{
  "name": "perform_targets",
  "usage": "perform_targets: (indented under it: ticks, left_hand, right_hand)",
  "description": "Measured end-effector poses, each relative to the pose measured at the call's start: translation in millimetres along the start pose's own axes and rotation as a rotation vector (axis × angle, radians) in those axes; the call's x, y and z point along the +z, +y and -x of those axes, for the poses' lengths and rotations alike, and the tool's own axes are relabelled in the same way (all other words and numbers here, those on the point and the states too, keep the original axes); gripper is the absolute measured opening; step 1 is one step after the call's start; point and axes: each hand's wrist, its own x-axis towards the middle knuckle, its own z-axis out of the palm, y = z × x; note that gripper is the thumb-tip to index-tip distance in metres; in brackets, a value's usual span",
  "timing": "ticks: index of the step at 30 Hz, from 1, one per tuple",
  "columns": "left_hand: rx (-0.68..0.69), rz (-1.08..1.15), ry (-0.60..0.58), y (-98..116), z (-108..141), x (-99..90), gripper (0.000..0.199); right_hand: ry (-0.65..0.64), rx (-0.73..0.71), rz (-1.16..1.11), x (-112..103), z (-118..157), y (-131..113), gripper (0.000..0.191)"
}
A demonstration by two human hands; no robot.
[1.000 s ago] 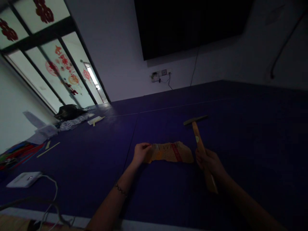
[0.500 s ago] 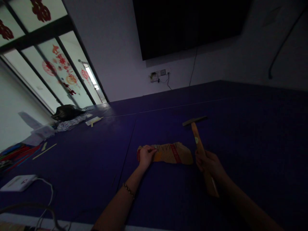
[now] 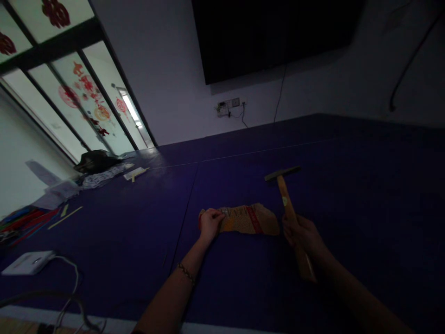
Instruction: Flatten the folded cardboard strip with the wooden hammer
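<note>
A hammer (image 3: 282, 192) with a wooden handle and dark metal head is held in my right hand (image 3: 302, 234), fingers wrapped round the handle. Its head hangs beyond and to the right of a torn brown piece of cardboard (image 3: 239, 225) with a red band and an orange patch. Along the cardboard's far edge runs a row of thin dark strokes, perhaps nails; the dim light keeps them unclear. On the cardboard's left end rests my left hand (image 3: 210, 222), thumb and fingers pinched together. Whatever lies between those fingertips is too small to make out.
The cardboard lies on a purple-blue surface (image 3: 146, 232) with a seam left of it. A white box (image 3: 28, 263) with a cable sits at left, near red and blue strips (image 3: 29, 222). Farther back are a black bag (image 3: 95, 161) and a small white packet (image 3: 135, 173).
The view has shifted very slightly. Both hands, the hammer and the cardboard keep nearly the same places.
</note>
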Motion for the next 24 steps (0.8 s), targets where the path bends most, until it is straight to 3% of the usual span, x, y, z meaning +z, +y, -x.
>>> perform_targets:
  ticks: [17, 24]
  left_hand:
    - [-0.023, 0.007, -0.012, -2.0, 0.3, 6.0, 0.008]
    - [-0.038, 0.011, -0.021, -3.2, -2.0, 7.0, 0.01]
  right_hand:
    - [-0.041, 0.01, 0.09, 3.7, 3.1, -4.9, 0.023]
    - [-0.145, -0.026, 0.33, 23.5, 24.9, -36.1, 0.021]
